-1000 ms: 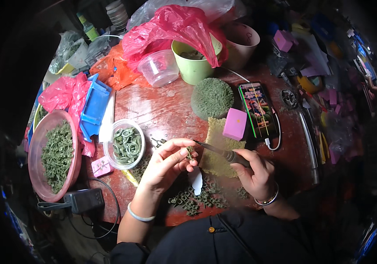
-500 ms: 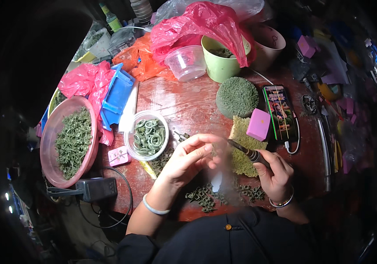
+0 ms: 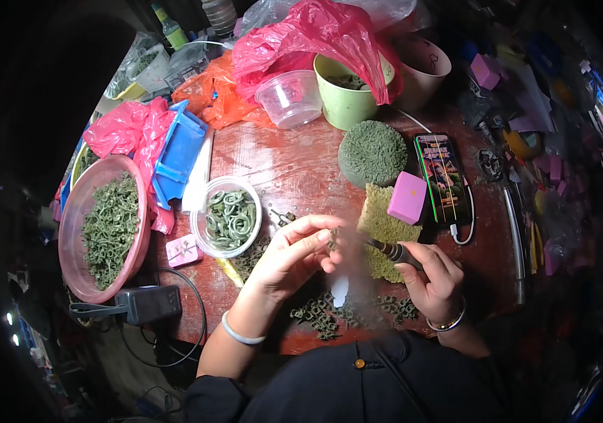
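Observation:
My left hand (image 3: pixel 298 257) pinches a small green looped piece (image 3: pixel 333 238) between thumb and fingertips, above the near half of a red table. My right hand (image 3: pixel 434 278) is closed round a soldering-iron-like tool (image 3: pixel 400 254) with a dark handle and a narrow metal tip. The tip points left towards the piece, with a gap between them. A greyish, smoke-like blur hangs between my hands and partly hides what lies below. Several small green pieces (image 3: pixel 319 315) lie under my hands. Right of the piece, a pink block (image 3: pixel 407 198) rests on a yellow-green rough pad (image 3: pixel 377 211).
Left stand a clear tub of green rings (image 3: pixel 229 218), a pink basin of green pieces (image 3: pixel 111 233) and a black corded box (image 3: pixel 150 303). Beyond are a round green pad (image 3: pixel 373 154), a light-green bucket (image 3: pixel 347 106) and pink plastic bags (image 3: pixel 301 46). A phone (image 3: pixel 444 180) lies right.
The whole view has shifted slightly, so things sit a little further left. The tool's tip has dropped slightly relative to my left fingers. Both hands keep their hold.

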`<state>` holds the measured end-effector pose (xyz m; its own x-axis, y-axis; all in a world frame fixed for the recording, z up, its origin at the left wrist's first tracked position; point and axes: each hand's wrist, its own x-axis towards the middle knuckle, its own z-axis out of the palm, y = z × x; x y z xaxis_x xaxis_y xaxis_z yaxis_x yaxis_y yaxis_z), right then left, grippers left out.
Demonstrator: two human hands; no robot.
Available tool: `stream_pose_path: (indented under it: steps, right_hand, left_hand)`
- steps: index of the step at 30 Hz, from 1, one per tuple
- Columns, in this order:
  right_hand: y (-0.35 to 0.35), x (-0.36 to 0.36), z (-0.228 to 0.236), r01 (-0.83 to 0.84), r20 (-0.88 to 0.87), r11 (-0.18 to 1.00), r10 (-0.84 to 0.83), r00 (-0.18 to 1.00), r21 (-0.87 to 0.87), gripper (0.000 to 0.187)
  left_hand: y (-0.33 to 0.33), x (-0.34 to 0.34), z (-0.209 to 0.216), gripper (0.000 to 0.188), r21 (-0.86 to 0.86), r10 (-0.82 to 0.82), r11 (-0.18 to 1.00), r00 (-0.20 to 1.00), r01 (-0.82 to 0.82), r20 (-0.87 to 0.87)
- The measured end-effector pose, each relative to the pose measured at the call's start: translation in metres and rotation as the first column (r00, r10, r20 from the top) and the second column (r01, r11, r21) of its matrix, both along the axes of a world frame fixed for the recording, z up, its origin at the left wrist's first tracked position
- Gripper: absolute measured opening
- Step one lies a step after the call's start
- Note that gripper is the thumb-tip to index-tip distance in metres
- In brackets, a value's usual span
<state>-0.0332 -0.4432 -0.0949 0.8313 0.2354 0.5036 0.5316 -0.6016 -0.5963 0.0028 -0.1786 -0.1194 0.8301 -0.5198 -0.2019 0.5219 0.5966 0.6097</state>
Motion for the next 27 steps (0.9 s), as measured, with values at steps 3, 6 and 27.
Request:
stream_pose_path:
  steps: [3, 6, 27]
  right_hand:
    - [-0.0002, -0.0003, -0.0013, -0.002, 0.001, 1.0, 0.002, 1.0, -0.002, 0.028]
    - [0.0003, -0.0013, 0.0016, 0.002, -0.019, 1.0, -0.002, 1.0, -0.025, 0.028]
    - [0.0, -0.0016, -0.0013, 0.006, 0.007, 0.999, -0.006, 1.0, -0.037, 0.03]
  left_hand:
    - [-0.0002, -0.0002, 0.0005, 0.032, -0.002, -0.002, 1.0, 1.0, 0.002, -0.005]
    - [0.0001, -0.0006, 0.0007, 0.031, 0.013, -0.003, 1.0, 1.0, 0.003, -0.019]
    - [-0.0004, -0.0005, 0.0033, 0.032, 0.034, 0.004, 0.999, 1.0, -0.004, -0.015]
